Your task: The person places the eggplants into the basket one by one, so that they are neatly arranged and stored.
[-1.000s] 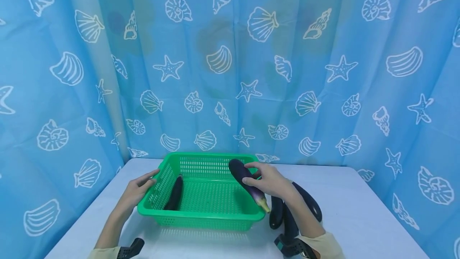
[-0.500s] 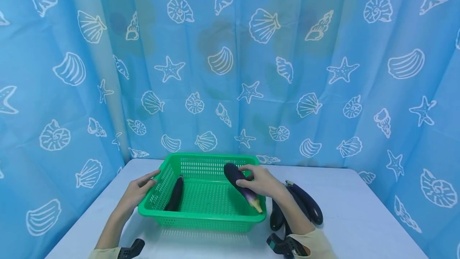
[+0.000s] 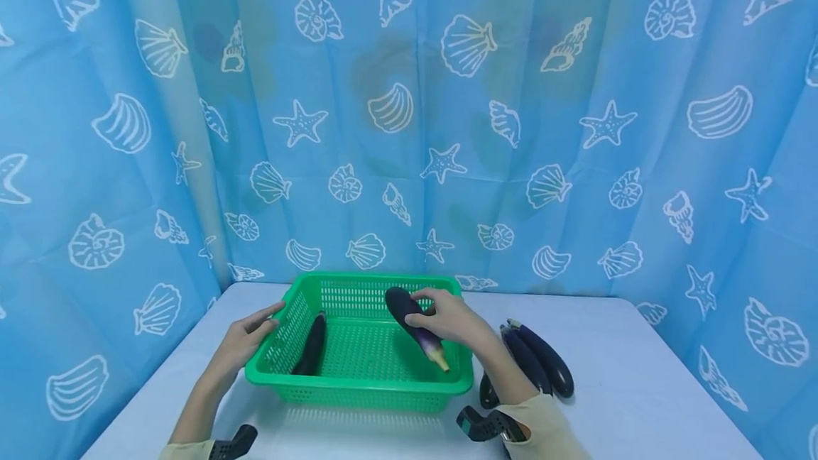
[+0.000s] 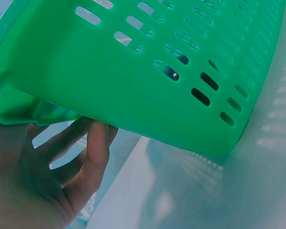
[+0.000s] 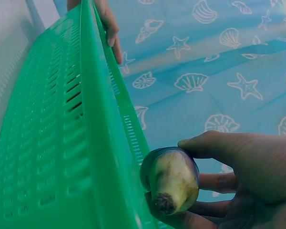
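Observation:
In the head view my right hand (image 3: 455, 319) holds a dark purple eggplant (image 3: 401, 308) between thumb and fingers, above the right part of the green plastic basket (image 3: 358, 382). Its pale stem end points toward me; in the right wrist view that stem end (image 5: 174, 183) faces the camera beside the basket's rim. My left hand (image 3: 241, 341) grips the basket's left rim, and the left wrist view catches its thumb and fingers (image 4: 98, 145) at the edge. Another eggplant (image 3: 311, 348) lies inside the basket along its left side.
Several eggplants (image 3: 548, 360) lie on the white table (image 3: 626, 389) right of the basket, partly hidden by my right forearm. A blue curtain (image 3: 409, 140) with white shell and starfish prints hangs behind and along both sides.
My right hand has moved left with the eggplant, carrying it from the basket's right edge farther in over the basket. The left hand and basket have stayed in place.

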{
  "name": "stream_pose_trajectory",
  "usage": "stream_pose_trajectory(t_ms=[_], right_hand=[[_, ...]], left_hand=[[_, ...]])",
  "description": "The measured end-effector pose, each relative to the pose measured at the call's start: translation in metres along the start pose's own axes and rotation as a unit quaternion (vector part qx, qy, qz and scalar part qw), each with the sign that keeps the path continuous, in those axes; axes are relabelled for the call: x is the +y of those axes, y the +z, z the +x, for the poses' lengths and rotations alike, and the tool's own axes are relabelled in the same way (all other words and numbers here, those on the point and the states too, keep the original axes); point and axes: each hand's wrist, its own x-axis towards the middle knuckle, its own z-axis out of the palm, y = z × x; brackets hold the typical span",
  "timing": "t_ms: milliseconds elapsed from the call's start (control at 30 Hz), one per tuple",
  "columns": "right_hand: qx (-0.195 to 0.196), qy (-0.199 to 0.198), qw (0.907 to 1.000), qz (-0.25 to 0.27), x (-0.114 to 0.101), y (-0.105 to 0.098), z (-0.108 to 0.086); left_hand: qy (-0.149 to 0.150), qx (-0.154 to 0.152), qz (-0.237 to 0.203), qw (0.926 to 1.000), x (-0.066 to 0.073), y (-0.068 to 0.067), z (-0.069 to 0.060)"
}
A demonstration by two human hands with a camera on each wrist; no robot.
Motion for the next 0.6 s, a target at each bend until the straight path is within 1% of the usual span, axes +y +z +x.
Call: stream_pose_trajectory(t_ms=[200,400,600], right_hand=[[0.016,0.009,0.9998,-0.012,-0.003,0.007,0.007],[0.003,0.013,0.9999,-0.007,-0.004,0.018,0.014],[-0.003,0.020,0.9998,0.004,-0.008,0.028,0.015]], left_hand=[[0.001,0.001,0.007,1.0000,-0.001,-0.001,0.001],[0.003,-0.004,-0.004,1.0000,-0.001,-0.002,-0.002],[-0.004,-0.009,0.000,0.9999,0.002,0.000,-0.003]])
